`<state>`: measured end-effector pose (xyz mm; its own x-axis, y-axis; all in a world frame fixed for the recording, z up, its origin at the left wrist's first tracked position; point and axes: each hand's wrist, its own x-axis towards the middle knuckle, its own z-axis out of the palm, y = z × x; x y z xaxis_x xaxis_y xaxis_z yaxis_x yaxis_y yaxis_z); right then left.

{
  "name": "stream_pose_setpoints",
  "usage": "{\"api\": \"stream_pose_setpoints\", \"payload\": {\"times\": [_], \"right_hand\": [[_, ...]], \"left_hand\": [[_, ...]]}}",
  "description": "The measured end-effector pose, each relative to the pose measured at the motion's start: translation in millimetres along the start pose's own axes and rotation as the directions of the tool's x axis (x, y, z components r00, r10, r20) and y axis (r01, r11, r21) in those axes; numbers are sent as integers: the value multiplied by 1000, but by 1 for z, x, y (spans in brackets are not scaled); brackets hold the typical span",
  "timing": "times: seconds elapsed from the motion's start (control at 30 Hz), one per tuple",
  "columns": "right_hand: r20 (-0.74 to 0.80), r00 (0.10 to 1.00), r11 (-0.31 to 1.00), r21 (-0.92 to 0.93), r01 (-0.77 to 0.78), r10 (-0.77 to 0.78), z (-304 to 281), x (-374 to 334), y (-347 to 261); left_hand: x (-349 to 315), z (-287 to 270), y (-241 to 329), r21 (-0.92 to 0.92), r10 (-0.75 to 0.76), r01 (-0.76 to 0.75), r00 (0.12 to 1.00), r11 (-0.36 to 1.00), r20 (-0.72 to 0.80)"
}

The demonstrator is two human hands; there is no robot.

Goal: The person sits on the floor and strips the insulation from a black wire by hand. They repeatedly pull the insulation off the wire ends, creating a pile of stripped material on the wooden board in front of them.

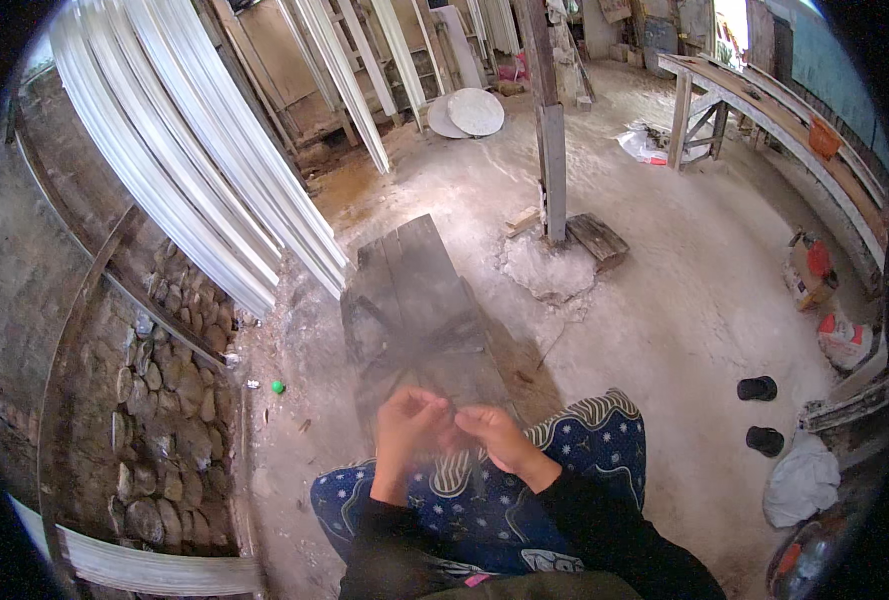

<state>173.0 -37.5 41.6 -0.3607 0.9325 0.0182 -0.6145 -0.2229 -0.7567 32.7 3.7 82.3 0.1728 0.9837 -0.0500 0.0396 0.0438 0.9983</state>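
My left hand (408,425) and my right hand (497,436) meet over my lap, fingertips pinched close together. Between them is something thin and dark, too small and smeared to name. The left hand is a little blurred. Blue patterned cloth (595,450) covers my lap just below both hands. Straight ahead stands a low, dark wooden bench (410,270), its near end close to my fingers. Blurred dark strips (435,335) seem to lie across its top.
Pale corrugated sheets (195,150) lean at the left above piled stones (165,400). A wooden post (553,170) rises from a rough base ahead. A long workbench (755,95) runs along the right, with black sandals (758,388) and a white sack (803,482) nearer me.
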Motion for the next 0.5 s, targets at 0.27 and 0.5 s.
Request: {"api": "stream_pose_setpoints", "payload": {"times": [0.27, 0.5], "right_hand": [[-73, 996, 934, -357, 19, -48, -23, 16, 20], [-81, 980, 935, -293, -200, 183, -36, 22, 32]], "left_hand": [[18, -4, -18, 7, -27, 27, 1000, 1000, 7], [15, -21, -45, -43, -199, 203, 976, 978, 89]]}}
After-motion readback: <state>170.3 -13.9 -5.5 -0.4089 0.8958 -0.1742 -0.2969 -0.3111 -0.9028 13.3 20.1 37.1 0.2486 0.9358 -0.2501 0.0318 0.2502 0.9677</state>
